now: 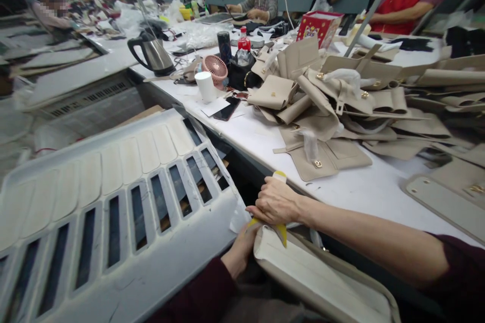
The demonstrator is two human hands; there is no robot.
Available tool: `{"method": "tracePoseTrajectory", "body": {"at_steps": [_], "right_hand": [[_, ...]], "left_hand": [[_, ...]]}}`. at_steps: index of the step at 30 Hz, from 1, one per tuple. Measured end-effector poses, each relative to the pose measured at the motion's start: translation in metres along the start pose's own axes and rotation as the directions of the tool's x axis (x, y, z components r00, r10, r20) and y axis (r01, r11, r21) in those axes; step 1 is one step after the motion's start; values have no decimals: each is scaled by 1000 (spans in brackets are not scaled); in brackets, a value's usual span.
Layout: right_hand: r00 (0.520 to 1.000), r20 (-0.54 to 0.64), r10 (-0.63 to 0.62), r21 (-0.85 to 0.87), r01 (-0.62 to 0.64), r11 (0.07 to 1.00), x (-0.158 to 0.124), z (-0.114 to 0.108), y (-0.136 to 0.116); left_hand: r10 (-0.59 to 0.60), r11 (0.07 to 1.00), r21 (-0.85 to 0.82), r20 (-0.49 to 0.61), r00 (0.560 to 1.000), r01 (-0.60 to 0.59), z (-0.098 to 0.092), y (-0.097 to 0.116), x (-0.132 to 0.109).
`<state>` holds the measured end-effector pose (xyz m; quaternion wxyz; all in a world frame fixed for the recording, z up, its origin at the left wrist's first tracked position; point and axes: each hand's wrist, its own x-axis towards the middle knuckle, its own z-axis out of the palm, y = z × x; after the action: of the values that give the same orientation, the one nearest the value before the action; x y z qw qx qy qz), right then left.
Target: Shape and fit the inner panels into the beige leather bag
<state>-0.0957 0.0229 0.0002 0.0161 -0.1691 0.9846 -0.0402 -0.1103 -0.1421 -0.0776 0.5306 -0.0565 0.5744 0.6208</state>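
A beige bag (322, 270), its pale long side facing up, lies slantwise in front of me at the bottom. My right hand (278, 202) is closed in a fist around a yellow tool (282, 236); a pointed yellow end sticks out below, against the bag's near corner, and a pale end with yellow shows above the fist. The tool's exact kind is hidden by the fingers. Just below, my left hand (242, 250) grips the bag at that same corner, with some of its fingers out of sight behind the right hand and the bag.
Left of my hands stands a grey slotted plastic rack (151, 257) bearing a row of pale rounded strips (131, 159). Beige bag parts (326, 101) are heaped on the white table (242, 149). Farther back are a kettle (157, 55), a pink fan (215, 69), a phone (227, 109) and several people.
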Motion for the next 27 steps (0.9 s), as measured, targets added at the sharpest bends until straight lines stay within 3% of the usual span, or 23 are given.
{"method": "tracePoseTrajectory", "body": {"at_steps": [5, 7, 10, 14, 19, 24, 26, 27], "right_hand": [[999, -49, -8, -13, 7, 1000, -3, 5, 1], [998, -59, -8, -22, 7, 1000, -3, 6, 1], [998, -64, -10, -29, 9, 1000, -4, 5, 1], [998, -68, -20, -20, 18, 1000, -6, 5, 0], [998, -59, -31, -21, 30, 999, -7, 8, 0], [999, -28, 35, 15, -35, 999, -21, 10, -9], [993, -10, 115, 36, -114, 993, -29, 10, -16], [987, -1, 159, 46, -159, 986, -32, 9, -20]], "left_hand": [[247, 969, -20, 18, 969, -246, -25, 16, -38], [330, 928, 165, 60, 942, -335, -26, 25, -48], [381, 764, 491, 181, 907, -419, -18, 36, -56], [413, 599, 674, 204, 888, -433, -7, 44, -61], [449, 472, 772, 207, 869, -427, -4, 43, -64], [505, 246, 871, 260, 823, -426, -2, 36, -65], [504, 253, 846, 298, 811, -469, -4, 36, -63], [486, 314, 810, 310, 817, -494, -6, 36, -61]]}}
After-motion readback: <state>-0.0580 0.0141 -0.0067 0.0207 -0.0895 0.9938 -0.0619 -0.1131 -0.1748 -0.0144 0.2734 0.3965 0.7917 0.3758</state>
